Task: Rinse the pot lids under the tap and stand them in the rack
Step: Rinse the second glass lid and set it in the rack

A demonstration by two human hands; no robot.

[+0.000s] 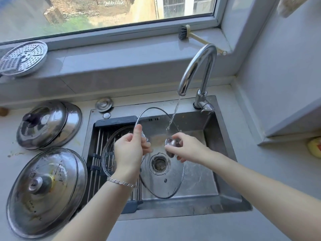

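Observation:
I hold a large glass lid (pixel 163 181) with a metal rim tilted over the sink (pixel 224 136). My left hand (pixel 130 150) pinches its left rim. My right hand (pixel 185 148) grips its steel knob (pixel 169 142). Water runs from the chrome tap (pixel 196 66) onto the glass just above the knob. A second glass lid (pixel 108 153) leans in the dark rack (pixel 104 126) across the sink's left part, partly hidden behind my left hand. Two steel lids lie on the counter at the left, one at the back (pixel 46 124) and a soiled one in front (pixel 45 190).
A perforated steamer plate (pixel 24 58) and a dish brush (pixel 186 33) lie on the window sill. A small round metal cap (pixel 104 103) sits behind the rack. A yellow object (pixel 315 146) is at the right edge of the counter. The sink drain (pixel 159 163) shows through the glass.

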